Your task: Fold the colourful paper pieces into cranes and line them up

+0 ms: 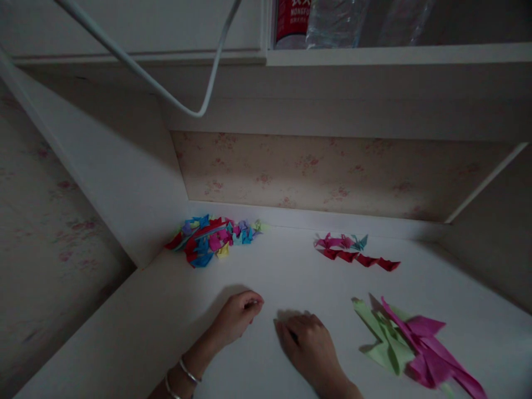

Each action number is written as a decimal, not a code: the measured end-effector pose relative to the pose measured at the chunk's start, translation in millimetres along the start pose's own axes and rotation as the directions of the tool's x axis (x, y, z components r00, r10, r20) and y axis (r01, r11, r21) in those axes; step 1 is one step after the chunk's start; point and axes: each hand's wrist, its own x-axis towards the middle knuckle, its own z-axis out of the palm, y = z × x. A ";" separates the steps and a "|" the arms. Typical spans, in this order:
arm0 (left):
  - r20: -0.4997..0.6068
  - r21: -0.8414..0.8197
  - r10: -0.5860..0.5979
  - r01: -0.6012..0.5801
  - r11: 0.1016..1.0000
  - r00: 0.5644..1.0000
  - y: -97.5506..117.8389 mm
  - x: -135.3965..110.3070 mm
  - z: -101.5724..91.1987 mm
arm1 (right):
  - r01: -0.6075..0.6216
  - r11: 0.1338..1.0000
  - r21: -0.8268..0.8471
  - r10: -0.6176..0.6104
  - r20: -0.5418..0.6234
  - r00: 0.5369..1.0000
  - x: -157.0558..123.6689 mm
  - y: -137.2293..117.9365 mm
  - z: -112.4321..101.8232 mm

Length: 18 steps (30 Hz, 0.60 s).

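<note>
Left hand (239,317) rests on white desk (266,266), fingers curled together. Right hand (310,346) lies beside it, fingers folded under; any contents hidden.

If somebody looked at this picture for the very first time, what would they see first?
Most likely the bright heap of folded paper shapes at the back left of the white desk. Next, the row of pink and red folded pieces farther right and the green and pink paper sheets at the front right. In front, the left hand lies curled and the right hand lies palm down on the desk.
</note>
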 end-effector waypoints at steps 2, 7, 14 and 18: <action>0.006 0.007 -0.006 0.006 1.000 1.000 0.1 -0.4 -0.1 | 0.001 1.000 -0.006 -0.001 0.002 1.000 -0.1 -0.1 -0.1; 0.014 0.008 -0.021 0.021 1.000 1.000 -3.5 0.3 -0.3 | -0.013 1.000 -0.016 0.013 -0.007 1.000 -1.1 -0.4 -1.0; 0.020 0.001 -0.024 0.024 1.000 1.000 2.1 -1.2 -0.2 | -0.014 1.000 -0.026 0.014 -0.012 1.000 0.0 -1.2 -2.5; 0.028 -0.004 -0.020 0.021 1.000 0.999 2.3 -1.0 0.2 | 0.004 0.999 -0.036 -0.005 -0.035 0.999 0.0 -1.9 -3.4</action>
